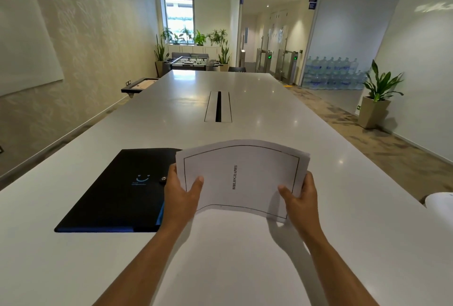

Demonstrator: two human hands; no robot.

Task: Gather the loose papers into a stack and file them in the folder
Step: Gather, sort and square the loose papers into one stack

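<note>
Both hands up over the near part of a long white table (245, 100), a stack of papers (241, 176) held between them; left hand (180, 194) gripping the stack's left edge, thumb on top and fingers curled beneath; right hand (300, 198) gripping the right edge the same way, thumb lying across the top sheet. Stack bowed, raised in the middle, top sheet bearing a thin black border and the word BIBLIOGRAPHY printed sideways; edges of lower sheets fanned out at the far right corner. Papers lifted off the table surface, shadow cast underneath near the right hand. Black folder (117, 193) flat on the table just left of the papers, closed, with a small snap button (163, 179) and a pale blue smile mark on its cover, a blue edge showing along the near side; far right corner of the folder hidden behind the stack. Cable slot (218, 106) set in the middle of the table farther off. Potted plant (378, 90) on the floor at right, stacked water bottles (331, 73) beyond, foosball table (190, 62) at the far end
</note>
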